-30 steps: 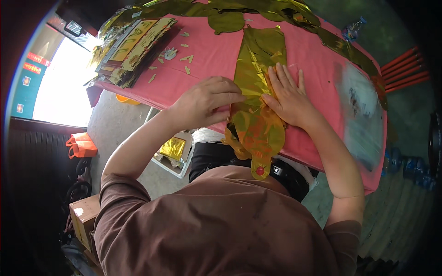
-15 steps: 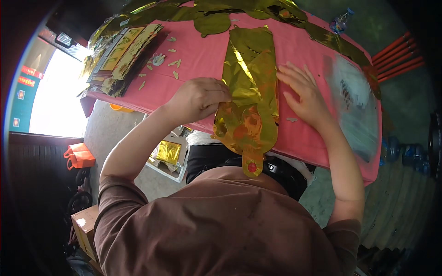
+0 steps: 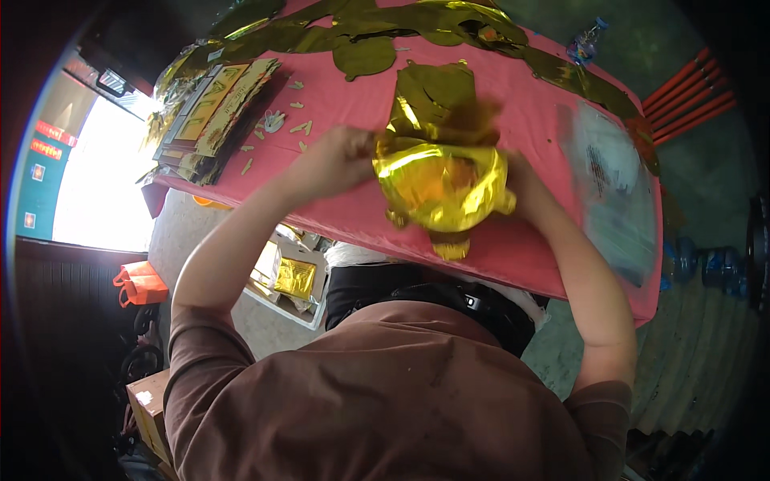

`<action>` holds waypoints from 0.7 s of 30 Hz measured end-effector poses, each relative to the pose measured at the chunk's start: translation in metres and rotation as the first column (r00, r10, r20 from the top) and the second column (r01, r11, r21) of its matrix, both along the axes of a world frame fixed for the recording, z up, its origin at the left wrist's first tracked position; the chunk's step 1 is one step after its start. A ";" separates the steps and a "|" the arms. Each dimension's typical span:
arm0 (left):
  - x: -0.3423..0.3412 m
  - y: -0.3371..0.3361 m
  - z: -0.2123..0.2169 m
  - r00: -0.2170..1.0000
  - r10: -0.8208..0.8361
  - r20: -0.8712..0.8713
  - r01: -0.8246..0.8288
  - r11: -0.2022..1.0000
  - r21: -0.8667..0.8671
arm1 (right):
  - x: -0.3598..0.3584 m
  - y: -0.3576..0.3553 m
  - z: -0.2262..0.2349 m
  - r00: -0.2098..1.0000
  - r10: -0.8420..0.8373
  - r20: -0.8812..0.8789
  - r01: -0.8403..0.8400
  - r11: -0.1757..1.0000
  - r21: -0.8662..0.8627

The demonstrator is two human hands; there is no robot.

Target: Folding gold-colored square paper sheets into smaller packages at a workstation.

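Observation:
A flat gold foil balloon (image 3: pixel 441 188) with orange printing lies lengthwise before me on the pink-covered table. Its near part is lifted and bent back over the far part, blurred by motion, and a small tab hangs at the table's front edge. At the foil's left side my left hand (image 3: pixel 346 159) is closed on the edge, its fingertips smeared. My right hand (image 3: pixel 525 186) grips the opposite side, with its fingers mostly hidden behind the foil. Small pale slips (image 3: pixel 301 127) are scattered left of the balloon.
A stack of printed packets (image 3: pixel 215 112) lies on the table's left end. More flat gold foil (image 3: pixel 365 58) lines the far edge. Clear plastic bags (image 3: pixel 613 192) lie at right, with a plastic bottle (image 3: pixel 588 42) beyond. Below left is a white box (image 3: pixel 309 317) holding gold packets.
The balloon's near end has been raised off my lap and bent away from me. My right hand, open beside the foil before, has moved in against its edge.

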State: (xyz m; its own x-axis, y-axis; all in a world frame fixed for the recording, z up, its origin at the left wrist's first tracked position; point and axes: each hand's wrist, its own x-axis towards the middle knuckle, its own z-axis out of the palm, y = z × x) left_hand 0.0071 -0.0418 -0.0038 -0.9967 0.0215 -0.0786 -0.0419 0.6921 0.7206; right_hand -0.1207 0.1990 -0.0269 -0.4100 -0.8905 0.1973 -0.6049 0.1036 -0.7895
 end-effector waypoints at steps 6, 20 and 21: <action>-0.062 -0.032 -0.015 0.929 0.006 0.371 -0.145 0.926 0.347 | -0.037 -0.027 -0.014 0.862 -0.280 0.423 0.263 0.960 0.100; -0.059 -0.036 -0.018 0.924 0.085 0.372 -0.280 0.812 0.512 | -0.056 -0.036 -0.007 0.642 -0.427 0.637 0.182 0.892 0.414; -0.054 -0.032 -0.023 0.924 0.082 0.374 -0.279 0.813 0.512 | -0.057 -0.036 -0.007 0.639 -0.429 0.638 0.184 0.891 0.415</action>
